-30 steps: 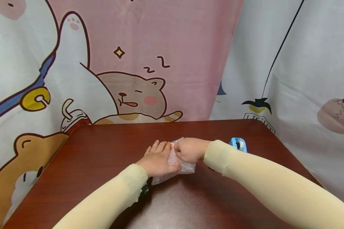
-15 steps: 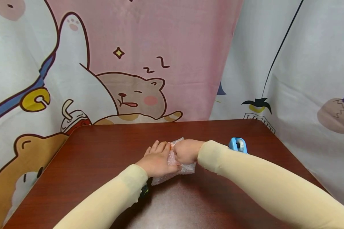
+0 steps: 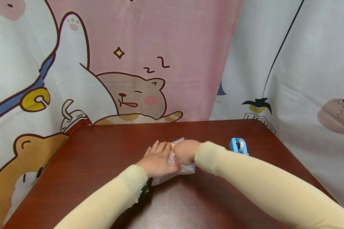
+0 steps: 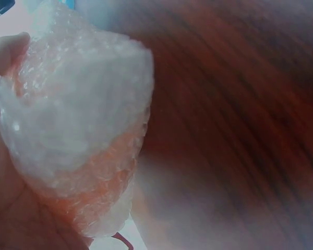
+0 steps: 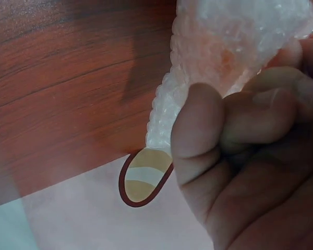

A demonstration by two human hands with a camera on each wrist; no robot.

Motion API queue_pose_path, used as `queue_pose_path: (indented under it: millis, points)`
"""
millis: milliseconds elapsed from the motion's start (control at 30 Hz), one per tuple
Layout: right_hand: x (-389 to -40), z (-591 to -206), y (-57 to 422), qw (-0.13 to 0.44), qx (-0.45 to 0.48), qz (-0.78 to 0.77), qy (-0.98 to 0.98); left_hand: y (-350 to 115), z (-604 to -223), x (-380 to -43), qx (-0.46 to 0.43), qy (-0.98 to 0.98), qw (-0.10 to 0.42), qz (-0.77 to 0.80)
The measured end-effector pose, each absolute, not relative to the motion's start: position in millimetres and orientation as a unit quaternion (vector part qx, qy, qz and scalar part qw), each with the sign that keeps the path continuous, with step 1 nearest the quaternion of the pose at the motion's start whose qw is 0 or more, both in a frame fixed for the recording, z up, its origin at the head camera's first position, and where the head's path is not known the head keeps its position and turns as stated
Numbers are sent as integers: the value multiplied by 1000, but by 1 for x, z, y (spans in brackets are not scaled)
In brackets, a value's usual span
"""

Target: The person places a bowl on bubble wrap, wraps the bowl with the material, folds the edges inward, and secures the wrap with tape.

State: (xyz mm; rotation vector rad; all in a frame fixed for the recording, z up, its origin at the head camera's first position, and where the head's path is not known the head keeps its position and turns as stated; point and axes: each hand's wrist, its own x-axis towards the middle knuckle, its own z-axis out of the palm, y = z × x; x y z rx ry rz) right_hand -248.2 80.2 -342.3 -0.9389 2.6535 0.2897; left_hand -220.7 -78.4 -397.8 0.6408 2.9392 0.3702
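A bubble-wrapped package (image 3: 187,170) lies on the table between both hands, with something orange showing through the wrap. My left hand (image 3: 156,161) rests on its left side, fingers straight and spread, thumb along the near edge. In the left wrist view the wrapped package (image 4: 78,125) sits against the palm. My right hand (image 3: 186,152) is on the package's right side with its fingers curled. Up close in the right wrist view, the thumb (image 5: 198,120) lies against the curled fingers beside the bubble wrap (image 5: 219,52); nothing is seen between them.
A light blue tape dispenser (image 3: 238,145) with a roll in it stands right of the package, behind the right sleeve (image 3: 263,171). The reddish-brown table (image 3: 109,149) ends at a cartoon-printed curtain (image 3: 189,79) at the back and sides.
My right hand has slid a little to the left across the package, uncovering more of the tape dispenser. The left hand and the package stay where they were.
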Motion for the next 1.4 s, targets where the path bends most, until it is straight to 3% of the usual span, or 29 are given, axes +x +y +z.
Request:
queue_pose_path:
  millis: [300, 900, 1167, 1400]
  points:
    - [-246, -339, 73, 170, -262, 102, 944, -78, -409, -227, 215, 967, 31, 130]
    - [-251, -333, 65, 187, -222, 144, 946, -78, -400, -220, 210, 967, 45, 134]
    - [-254, -340, 73, 179, -194, 89, 960, -80, -411, -227, 213, 967, 38, 138]
    - [-254, -337, 85, 172, -174, 37, 969, -79, -398, -220, 207, 969, 60, 124]
